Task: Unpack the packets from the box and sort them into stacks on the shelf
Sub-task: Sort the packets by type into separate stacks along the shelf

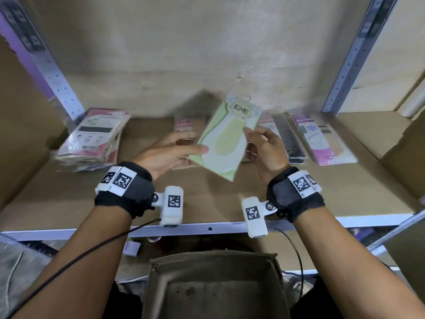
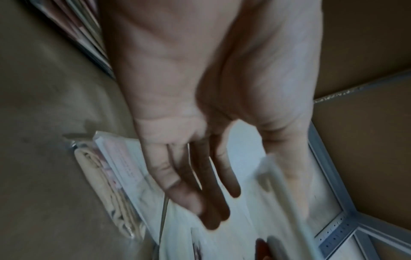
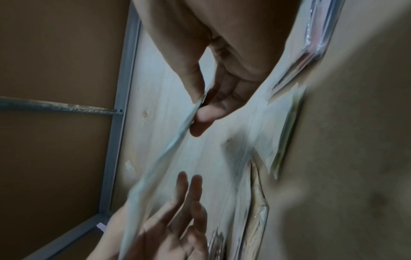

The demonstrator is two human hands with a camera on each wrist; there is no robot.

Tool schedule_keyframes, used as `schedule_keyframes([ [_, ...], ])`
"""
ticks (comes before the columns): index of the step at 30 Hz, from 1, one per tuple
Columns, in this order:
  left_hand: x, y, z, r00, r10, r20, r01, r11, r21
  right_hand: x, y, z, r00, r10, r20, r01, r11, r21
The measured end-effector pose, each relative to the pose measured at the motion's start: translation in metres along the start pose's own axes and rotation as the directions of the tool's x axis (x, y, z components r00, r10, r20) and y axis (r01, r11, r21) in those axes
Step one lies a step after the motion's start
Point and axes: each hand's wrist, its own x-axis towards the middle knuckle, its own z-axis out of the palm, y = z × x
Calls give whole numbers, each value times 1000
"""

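Observation:
A pale green packet point(image 1: 227, 139) marked ENE hangs tilted above the shelf board point(image 1: 207, 199). My right hand point(image 1: 248, 132) pinches its right edge between thumb and fingers; in the right wrist view that pinch point(image 3: 200, 107) is on the blurred packet point(image 3: 169, 149). My left hand point(image 1: 197, 143) is at the left edge, thumb lying on the front and fingers point(image 2: 211, 193) straight behind, with a gap to the packet's edge point(image 2: 280, 184). The brown cardboard box point(image 1: 207, 259) stands open below the shelf, near my body, showing a bare bottom.
On the shelf lie a thick pink stack point(image 1: 94, 139) at the left, a pink ENE stack point(image 1: 186, 125) behind my left hand, black packets point(image 1: 289, 139) and purple ones point(image 1: 322, 139) at the right. Metal uprights point(image 1: 345, 72) frame the bay. Cardboard walls stand on both sides.

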Motion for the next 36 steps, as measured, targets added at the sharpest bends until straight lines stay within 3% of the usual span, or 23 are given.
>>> schedule_keyframes([
  [5, 7, 6, 5, 996, 86, 13, -86, 996, 1, -7, -3, 6, 993, 17, 120, -4, 994, -111],
  [12, 11, -3, 8, 987, 117, -107, -111, 992, 59, -15, 7, 19, 965, 117, 233, -72, 979, -190],
  [19, 17, -1, -3, 911, 117, -395, -215, 953, -215, -19, 8, 20, 868, 252, 428, -122, 943, -309],
  [24, 22, -2, -3, 863, 56, -503, -252, 909, -331, -18, 3, 19, 886, 231, 401, -134, 958, -255],
  [29, 32, -10, 5, 917, -26, -398, -173, 873, -455, -9, 0, 11, 910, 209, 357, -154, 972, -178],
  [32, 35, -12, 19, 969, 51, -243, -138, 924, -357, -1, -3, 8, 946, 200, 255, -183, 979, -86],
  [36, 34, -13, 38, 987, 145, -64, -154, 972, -176, 9, -4, 5, 974, 180, 139, -177, 984, -39],
])
